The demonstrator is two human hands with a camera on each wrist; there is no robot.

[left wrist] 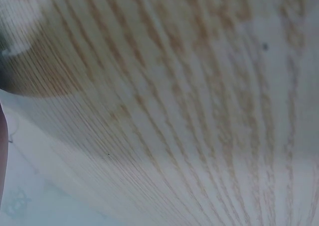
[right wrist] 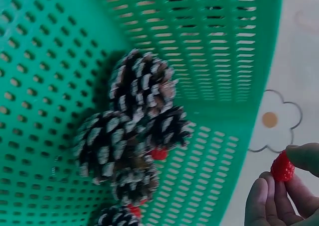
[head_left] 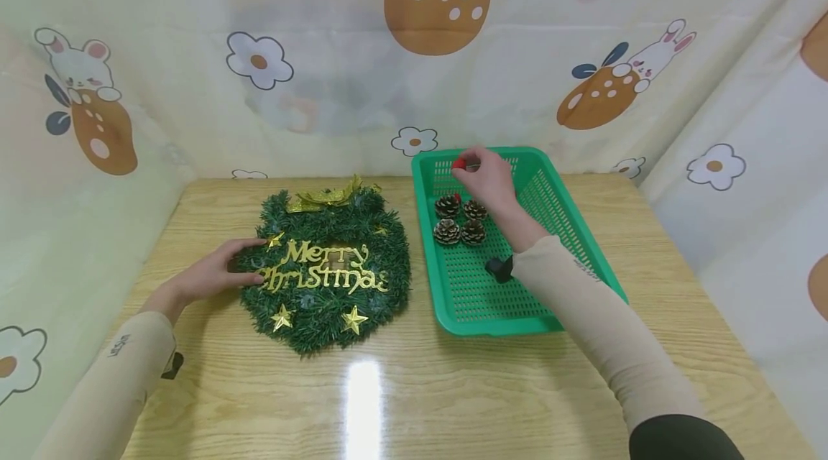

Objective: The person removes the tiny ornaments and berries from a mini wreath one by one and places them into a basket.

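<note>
A small bumpy red berry is pinched between the thumb and fingers of my right hand, which is above the far left part of a green plastic basket. Below that hand, several pine cones with white-tipped scales lie grouped in the basket, with bits of red showing among them. My left hand rests at the left edge of a green wreath, thumb and fingers extended and spread apart on it. Gold "Merry Christmas" lettering, gold stars and a gold bow decorate the wreath.
Both wreath and basket stand on a light wood-grain table, basket to the right. A patterned curtain rises behind the table and hangs along both sides. The left wrist view shows mostly blurred wood grain.
</note>
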